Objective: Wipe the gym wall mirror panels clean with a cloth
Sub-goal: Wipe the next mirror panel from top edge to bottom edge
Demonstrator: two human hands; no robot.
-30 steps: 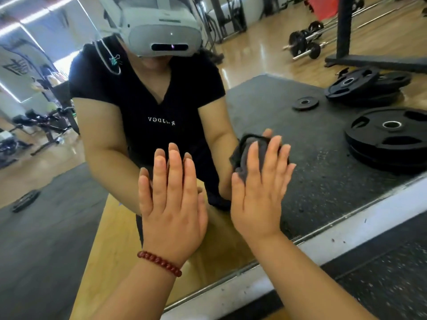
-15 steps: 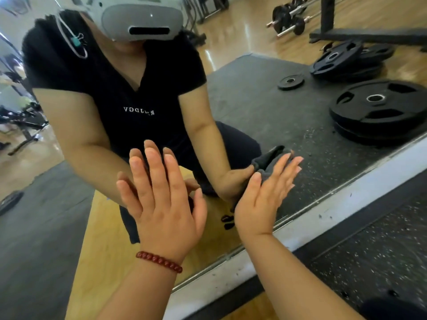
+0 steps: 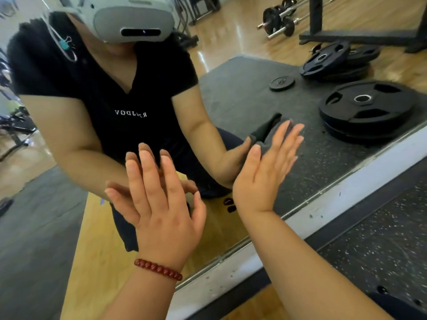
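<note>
The right hand [image 3: 265, 174] is pressing a dark cloth [image 3: 265, 132] flat against the mirror [image 3: 242, 107], fingers straight, low near the mirror's bottom edge. The left hand [image 3: 161, 204] is spreading open beside it, holding nothing. Unwiped glass lies above.

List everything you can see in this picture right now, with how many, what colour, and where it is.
Wall mirror panel: one, reflective, fills most of the view, with a white strip along its bottom edge.
Dark grey wiping cloth: one, pressed flat to the glass under the right hand.
Black round weight plates: several, seen as reflections, upper right on a grey floor mat.
Small black disc plate: one, reflected, left of the plate stacks.
Black-ended barbell: at least one, reflected, top right on the wooden floor.
Red beaded bracelet: one, on the left wrist.
Left hand: fingers straight, against the mirror.
Right hand: fingers straight, pressing the cloth.
</note>
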